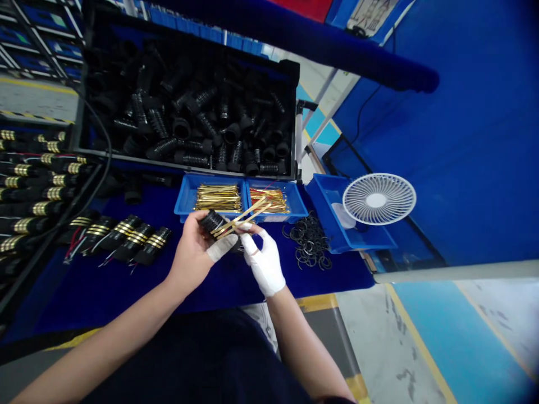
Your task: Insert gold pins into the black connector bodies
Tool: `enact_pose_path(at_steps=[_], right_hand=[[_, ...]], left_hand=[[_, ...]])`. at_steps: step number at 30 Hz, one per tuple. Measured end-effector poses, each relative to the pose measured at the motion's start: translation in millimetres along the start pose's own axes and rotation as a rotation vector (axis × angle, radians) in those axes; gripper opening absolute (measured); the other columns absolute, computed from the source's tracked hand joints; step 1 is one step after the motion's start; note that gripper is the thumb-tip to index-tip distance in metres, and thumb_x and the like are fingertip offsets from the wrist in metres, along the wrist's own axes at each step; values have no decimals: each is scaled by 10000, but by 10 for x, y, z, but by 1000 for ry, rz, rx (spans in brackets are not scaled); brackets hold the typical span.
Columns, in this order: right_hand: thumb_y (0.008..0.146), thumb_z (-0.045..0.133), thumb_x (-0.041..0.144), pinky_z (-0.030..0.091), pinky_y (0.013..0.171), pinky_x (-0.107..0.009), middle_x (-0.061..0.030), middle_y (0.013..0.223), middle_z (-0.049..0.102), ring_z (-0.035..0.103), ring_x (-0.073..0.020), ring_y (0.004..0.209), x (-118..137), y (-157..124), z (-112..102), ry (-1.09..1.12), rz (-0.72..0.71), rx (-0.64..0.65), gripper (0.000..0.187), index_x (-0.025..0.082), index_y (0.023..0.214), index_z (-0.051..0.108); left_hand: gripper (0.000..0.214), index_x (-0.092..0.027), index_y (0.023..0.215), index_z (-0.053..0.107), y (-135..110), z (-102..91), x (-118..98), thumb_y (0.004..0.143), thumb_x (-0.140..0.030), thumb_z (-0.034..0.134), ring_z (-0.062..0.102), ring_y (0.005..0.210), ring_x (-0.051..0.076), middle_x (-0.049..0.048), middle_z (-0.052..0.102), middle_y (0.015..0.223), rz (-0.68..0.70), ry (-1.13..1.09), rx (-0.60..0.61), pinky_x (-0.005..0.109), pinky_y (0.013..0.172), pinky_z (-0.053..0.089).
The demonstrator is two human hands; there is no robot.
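My left hand (pixel 194 252), its thumb wrapped in white, is closed around a black ribbed cylindrical part (pixel 211 222). Several gold metal strips (pixel 244 217) cross one another at the part's right end and stick out up and to the right. My right hand (pixel 263 261), in a white glove, pinches at these strips with thumb and forefinger. Just behind the hands stand a blue bin of gold strips (pixel 219 197) and a second blue bin with red and gold pieces (pixel 268 200). To the right lies a pile of black C-shaped rings (pixel 310 241).
A large black crate (pixel 189 160) full of ribbed black parts stands at the back. Gold-banded black parts (pixel 135 241) lie in a row at left, beside a rack of similar ones (pixel 25 196). A white fan (pixel 379 199) stands by a blue tray (pixel 337 238) at right.
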State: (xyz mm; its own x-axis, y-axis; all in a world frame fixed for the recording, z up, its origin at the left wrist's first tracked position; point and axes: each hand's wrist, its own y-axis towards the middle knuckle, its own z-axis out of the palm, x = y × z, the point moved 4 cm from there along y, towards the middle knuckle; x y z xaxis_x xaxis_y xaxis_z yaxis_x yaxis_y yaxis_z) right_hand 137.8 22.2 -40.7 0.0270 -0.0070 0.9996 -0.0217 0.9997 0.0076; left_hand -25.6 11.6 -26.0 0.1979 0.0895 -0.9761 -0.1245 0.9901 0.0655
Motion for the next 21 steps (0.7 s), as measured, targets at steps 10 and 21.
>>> enact_pose_path(at_steps=[10, 21], right_hand=[[822, 750, 319, 523, 813, -353, -36, 856, 727, 674, -222, 804, 376, -30, -11, -210, -206, -14, 124, 205, 828, 704], [745, 799, 354, 529, 904, -374, -48, 962, 757, 677, -221, 885, -62, 61, 258, 142, 56, -5, 253, 188, 928, 745]], left_hand=[[582, -245, 1151, 482, -153, 4, 187, 708, -220, 859, 591, 986, 212, 39, 564, 1099, -81, 58, 259, 354, 896, 517], [398, -235, 1149, 585, -122, -50, 199, 884, -518, 672, 627, 994, 247, 73, 646, 1141, -250, -69, 78, 353, 825, 542]])
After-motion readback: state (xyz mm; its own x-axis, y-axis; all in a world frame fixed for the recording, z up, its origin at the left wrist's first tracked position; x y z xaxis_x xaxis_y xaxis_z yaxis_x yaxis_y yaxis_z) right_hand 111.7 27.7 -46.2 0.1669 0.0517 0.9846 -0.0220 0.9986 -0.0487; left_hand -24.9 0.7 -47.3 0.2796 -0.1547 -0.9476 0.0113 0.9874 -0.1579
